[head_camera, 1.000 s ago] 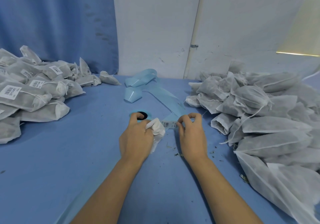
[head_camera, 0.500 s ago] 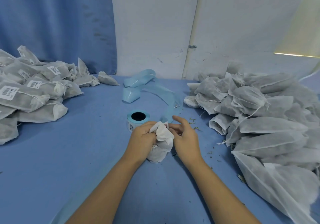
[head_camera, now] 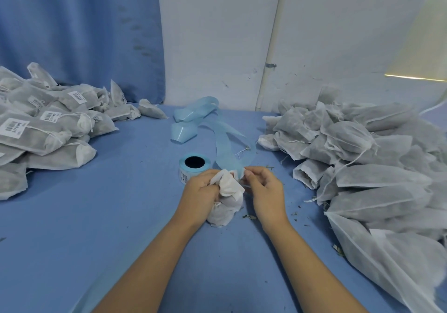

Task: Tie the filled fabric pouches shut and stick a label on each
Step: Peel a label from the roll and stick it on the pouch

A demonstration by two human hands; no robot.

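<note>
You are gripping the pouch [head_camera: 226, 201] just in front of the label roll [head_camera: 193, 166] on the blue table [head_camera: 96, 228]. Your left hand [head_camera: 199, 198] is closing around its gathered neck; your right hand [head_camera: 264, 190] is pinching at the pouch top beside the backing strip [head_camera: 225, 148]. Labelled pouches [head_camera: 43, 129] are lying left of the roll, unlabelled pouches [head_camera: 362, 158] right.

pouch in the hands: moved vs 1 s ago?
Yes. The pouch has come toward the person, away from the label roll: earlier it was bunched in the left hand beside the roll; now it sits nearer, more exposed.
</note>
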